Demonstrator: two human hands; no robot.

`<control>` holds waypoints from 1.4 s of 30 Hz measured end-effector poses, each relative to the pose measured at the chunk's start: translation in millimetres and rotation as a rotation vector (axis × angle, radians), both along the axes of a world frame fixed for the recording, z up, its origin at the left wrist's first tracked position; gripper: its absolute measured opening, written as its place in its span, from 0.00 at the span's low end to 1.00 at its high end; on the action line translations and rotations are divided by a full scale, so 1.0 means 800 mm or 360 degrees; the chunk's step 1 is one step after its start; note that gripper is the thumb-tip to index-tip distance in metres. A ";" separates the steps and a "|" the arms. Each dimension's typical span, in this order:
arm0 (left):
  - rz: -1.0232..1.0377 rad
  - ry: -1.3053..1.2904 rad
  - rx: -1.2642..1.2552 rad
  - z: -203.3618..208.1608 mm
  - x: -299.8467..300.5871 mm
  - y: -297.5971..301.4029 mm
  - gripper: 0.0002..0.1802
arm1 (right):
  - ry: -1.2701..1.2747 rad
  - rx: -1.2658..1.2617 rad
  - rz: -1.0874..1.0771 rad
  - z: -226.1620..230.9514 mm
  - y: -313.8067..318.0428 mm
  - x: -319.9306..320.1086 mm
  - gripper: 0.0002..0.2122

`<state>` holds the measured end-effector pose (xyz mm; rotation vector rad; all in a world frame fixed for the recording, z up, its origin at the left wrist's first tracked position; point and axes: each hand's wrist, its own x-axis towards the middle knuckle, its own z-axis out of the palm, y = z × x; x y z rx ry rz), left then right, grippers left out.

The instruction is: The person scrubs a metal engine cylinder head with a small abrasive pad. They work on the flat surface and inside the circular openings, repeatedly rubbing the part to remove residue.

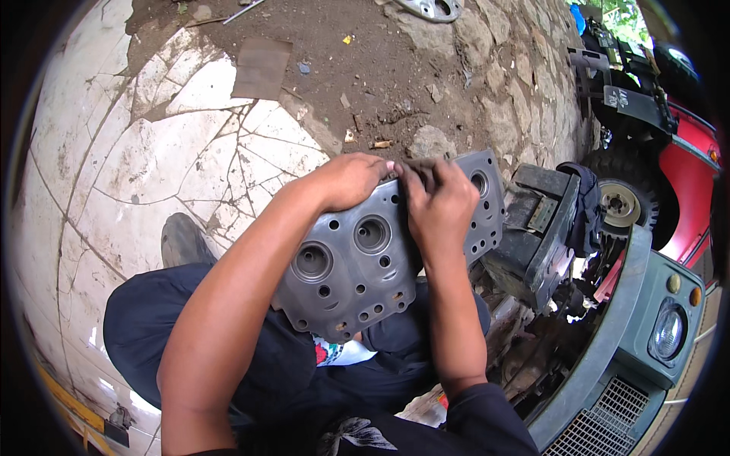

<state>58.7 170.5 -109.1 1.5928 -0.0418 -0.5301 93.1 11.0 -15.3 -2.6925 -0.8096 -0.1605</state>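
Note:
A grey metal cylinder head (346, 266) rests tilted on my lap, its flat face up with two round valve seats and several bolt holes. My left hand (351, 181) lies over its far edge, the fingers curled round the rim. At the far right corner my right hand (441, 199) is closed in a pinch, its thumb and fingertips meeting my left fingertips. Whatever is between those fingers is too small or hidden to make out. A second cylinder head (487, 201) stands just beyond my right hand, partly covered by it.
To the right sits a dark box (528, 228) with a dark cloth (582, 209) hanging on it. Past that are a green vehicle front (646, 334) with a headlight, and a red vehicle (688, 171) with a large tyre. Broken white tiles (137, 175) meet dirt and stones ahead.

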 end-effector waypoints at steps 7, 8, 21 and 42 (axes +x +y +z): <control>0.0041 0.0174 -0.0070 -0.014 0.005 -0.012 0.30 | 0.0016 -0.0103 -0.0008 0.001 0.001 0.008 0.09; 0.0027 0.0091 -0.0042 -0.015 0.005 -0.010 0.30 | -0.0108 -0.0151 0.0063 0.002 0.001 0.006 0.08; 0.0127 0.0222 0.0224 -0.004 0.005 -0.010 0.35 | 0.0119 -0.0033 -0.0153 0.009 -0.003 -0.023 0.07; 0.0082 0.0193 0.0352 -0.022 0.009 -0.012 0.33 | 0.0205 -0.0156 -0.0114 0.019 -0.001 -0.018 0.10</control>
